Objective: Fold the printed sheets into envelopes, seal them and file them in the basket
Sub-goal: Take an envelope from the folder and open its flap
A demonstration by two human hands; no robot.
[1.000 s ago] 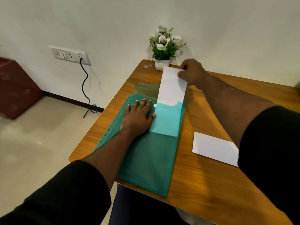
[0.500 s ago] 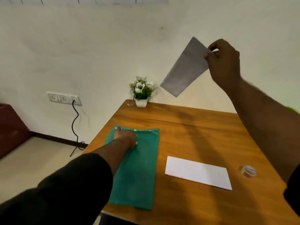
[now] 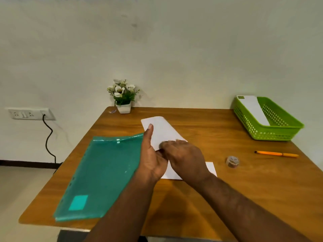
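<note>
Over the wooden table (image 3: 227,198), folded sheet (image 3: 162,130) gripped in both hands' fingers (image 3: 150,127).

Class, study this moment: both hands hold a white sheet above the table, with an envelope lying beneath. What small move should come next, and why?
Probably fold it. The left hand and right hand both grip the white sheet, which looks unfolded, while the envelope lies flat on the table.

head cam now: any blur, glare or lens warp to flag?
Head view: motion blur smears the right hand where it meets the white folded sheet; the left hand is sharper. Soft sheen on the translucent green plastic folder. Wide-angle warp bows the wooden table edges. Lighting even, shadows soft.
</note>
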